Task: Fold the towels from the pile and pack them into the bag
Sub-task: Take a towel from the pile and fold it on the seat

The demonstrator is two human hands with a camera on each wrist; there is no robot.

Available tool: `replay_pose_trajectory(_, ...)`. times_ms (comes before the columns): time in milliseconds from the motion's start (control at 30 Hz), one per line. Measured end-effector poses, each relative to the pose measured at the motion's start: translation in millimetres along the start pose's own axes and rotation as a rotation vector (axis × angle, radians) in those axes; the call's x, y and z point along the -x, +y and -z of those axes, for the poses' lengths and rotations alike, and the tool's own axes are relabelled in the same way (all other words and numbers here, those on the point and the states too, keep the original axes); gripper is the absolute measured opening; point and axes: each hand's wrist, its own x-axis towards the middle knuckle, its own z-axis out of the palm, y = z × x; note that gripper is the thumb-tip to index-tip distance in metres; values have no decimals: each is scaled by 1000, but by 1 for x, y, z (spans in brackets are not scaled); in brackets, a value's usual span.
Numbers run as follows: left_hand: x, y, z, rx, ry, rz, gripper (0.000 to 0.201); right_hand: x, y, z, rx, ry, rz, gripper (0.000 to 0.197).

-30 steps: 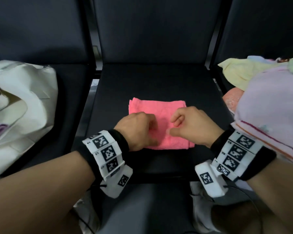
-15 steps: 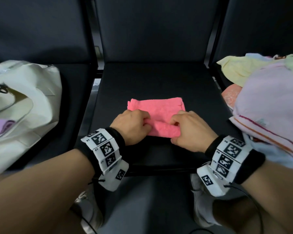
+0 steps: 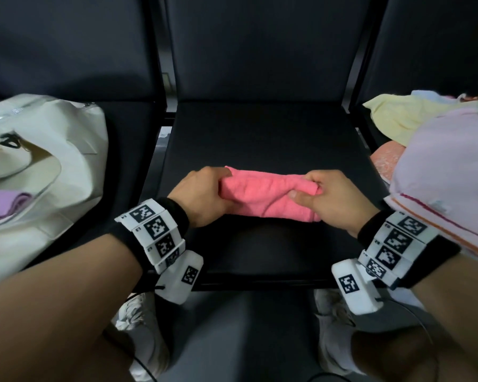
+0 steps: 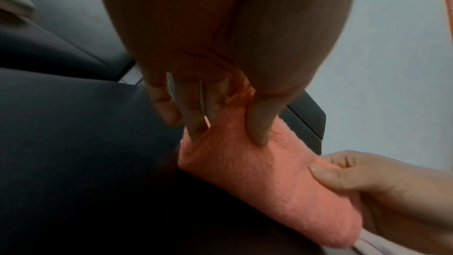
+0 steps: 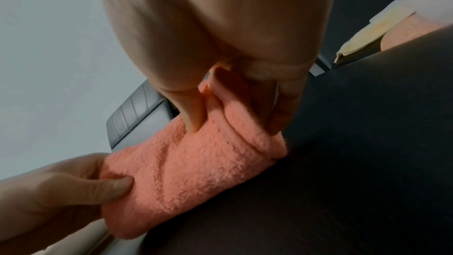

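Both hands, left hand (image 3: 204, 193) and right hand (image 3: 330, 198), grip the folded pink towel's (image 3: 262, 193) opposite ends.

- A pink towel (image 3: 262, 193), folded into a thick, narrow bundle, lies crosswise on the near part of the middle black seat (image 3: 260, 139), gripped at each end.
- A cream bag (image 3: 66, 161) sits open on the seat to the left, a lilac towel (image 3: 3, 202) folded inside.
- A loose pile of towels (image 3: 439, 161) in yellow, lavender and peach crowds the seat to the right.
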Motion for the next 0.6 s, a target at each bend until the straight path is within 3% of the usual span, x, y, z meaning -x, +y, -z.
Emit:
replay_pose_trajectory(100, -5, -5, 1, 132, 12, 47, 19, -4, 4, -2, -81, 44, -47, 16)
replay_pose_trajectory(200, -11, -12, -2, 171, -10, 106, 27, -6, 7, -2, -104, 70, -81, 20)
replay_pose_trajectory(467, -17, -11, -8, -1, 9, 214, 26, -7, 2, -9, 78, 165, -110, 41)
replay_pose_trajectory(600, -20, -9, -9, -18, 1, 259, 48, -8, -5, -9, 189, 85, -133, 57)
